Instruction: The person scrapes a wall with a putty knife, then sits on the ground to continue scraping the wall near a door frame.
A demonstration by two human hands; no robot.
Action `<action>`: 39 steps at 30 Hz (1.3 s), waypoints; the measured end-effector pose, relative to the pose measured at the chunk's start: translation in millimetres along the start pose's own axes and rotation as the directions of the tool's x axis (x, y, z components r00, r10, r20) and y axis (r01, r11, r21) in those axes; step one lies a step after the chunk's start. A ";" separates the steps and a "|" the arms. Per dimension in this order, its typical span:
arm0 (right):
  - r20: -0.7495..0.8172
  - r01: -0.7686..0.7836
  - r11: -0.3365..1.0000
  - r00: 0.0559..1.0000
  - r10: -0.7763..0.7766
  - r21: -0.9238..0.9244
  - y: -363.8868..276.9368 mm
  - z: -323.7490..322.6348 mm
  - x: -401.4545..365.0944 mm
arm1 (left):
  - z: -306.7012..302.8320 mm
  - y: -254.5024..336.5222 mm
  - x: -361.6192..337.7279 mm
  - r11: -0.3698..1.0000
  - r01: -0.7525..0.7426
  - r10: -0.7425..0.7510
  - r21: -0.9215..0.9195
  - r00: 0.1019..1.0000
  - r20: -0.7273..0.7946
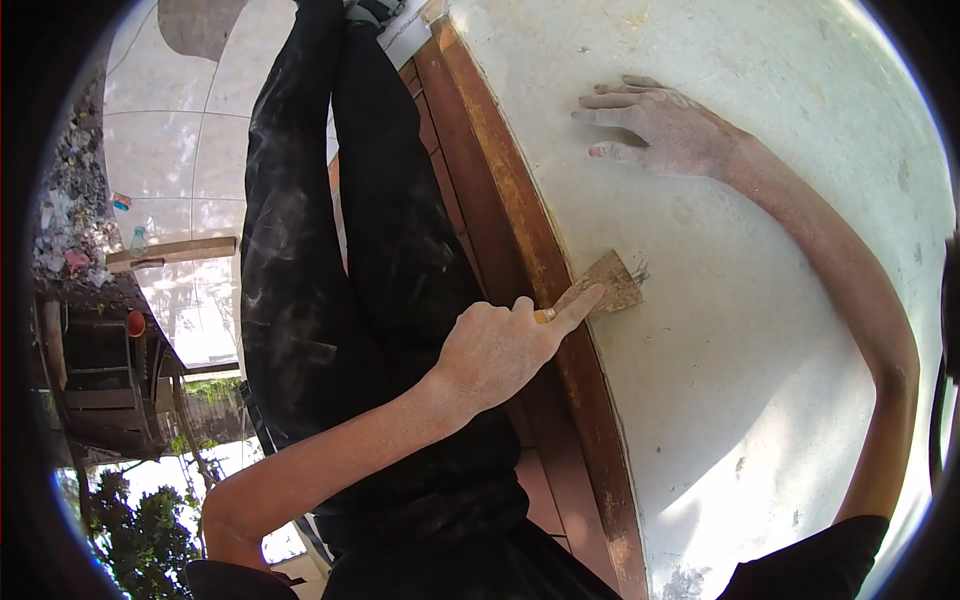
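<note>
Presently, in the head view, a scraper is observed near three o'clock of centre, its blade lying over the margin of a pale surface where that surface meets a brown edge strip. The scraper is gripped by the left hand, whose fingers are curled about the handle and whose index finger is extended along the tool toward the blade. A small dark mark is noted just beside the blade's far edge, at about two o'clock from it. The right hand, between one and two o'clock, is found empty, its fingers spread, and appears to be rested on the pale surface. The two hands are held well apart.

For sound work, the blade is best kept low and evenly seated, with pressure governed by the extended finger; if it is tipped onto a corner, gouging is judged likely. Particular care is advised along the edge strip, where the blade could be caught. Toward four o'clock, a sunlit patch is recorded; unevenness may be harder to judge there and should be checked by touch.
</note>
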State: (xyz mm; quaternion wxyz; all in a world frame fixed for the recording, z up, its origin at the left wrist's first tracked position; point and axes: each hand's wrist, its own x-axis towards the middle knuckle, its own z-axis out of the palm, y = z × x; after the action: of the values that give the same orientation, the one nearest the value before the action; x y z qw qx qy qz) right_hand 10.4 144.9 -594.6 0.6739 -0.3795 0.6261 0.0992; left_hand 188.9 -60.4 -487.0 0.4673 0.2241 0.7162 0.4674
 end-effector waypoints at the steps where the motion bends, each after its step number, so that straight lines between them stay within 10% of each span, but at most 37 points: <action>1: 0.006 0.019 1.000 1.000 -0.019 0.000 2.0 1.6 0.8 | -3.6 -1.8 3.1 1.000 -0.002 0.002 0.001 1.000 -0.001; 39: -0.008 -0.009 1.000 1.000 0.009 0.006 7.0 -2.7 5.8 | -29.2 22.3 8.4 0.988 0.153 -0.153 0.011 0.988 0.024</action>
State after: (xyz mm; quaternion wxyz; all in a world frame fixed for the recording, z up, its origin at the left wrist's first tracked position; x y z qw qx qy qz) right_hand 5.2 146.1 -602.4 0.6720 -0.3751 0.6309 0.0989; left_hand 156.8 -57.1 -467.6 0.5097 0.1765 0.7276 0.4239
